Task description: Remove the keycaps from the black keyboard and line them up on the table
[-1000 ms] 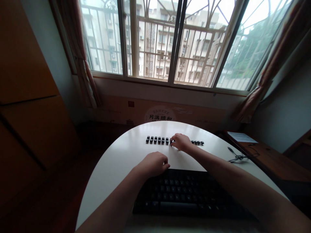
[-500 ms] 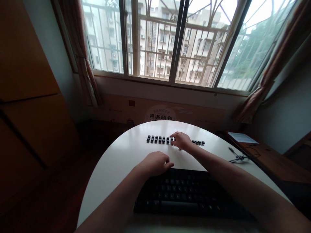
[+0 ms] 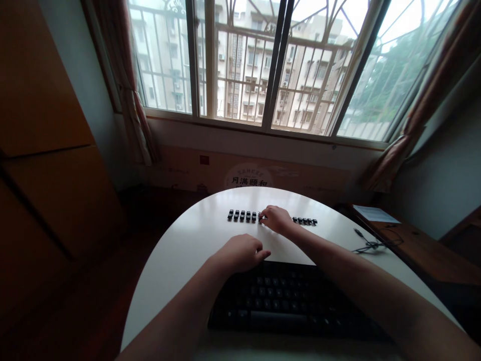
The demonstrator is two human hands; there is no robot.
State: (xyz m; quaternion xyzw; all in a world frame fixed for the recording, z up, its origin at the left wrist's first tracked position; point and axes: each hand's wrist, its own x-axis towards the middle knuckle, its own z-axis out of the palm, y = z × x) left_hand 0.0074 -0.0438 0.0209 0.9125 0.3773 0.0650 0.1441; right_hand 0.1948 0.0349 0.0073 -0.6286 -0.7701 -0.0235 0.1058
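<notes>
The small keycaps (image 3: 242,218) are black and glossy, set mostly in 2 neat rows across the far part of the white table (image 3: 169,260); the right hand (image 3: 277,219) bends over the row, its fingertips at a keycap, though whether they pinch it I can't tell; the left hand (image 3: 242,250) lies at the far edge of the black keyboard (image 3: 278,303), fingers curled, thumb held apart; a dark cable (image 3: 370,244) lies to the right.

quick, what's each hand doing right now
left hand: loosely curled, beside the keyboard
right hand: fingers at the small black keycaps, grip unclear
</notes>
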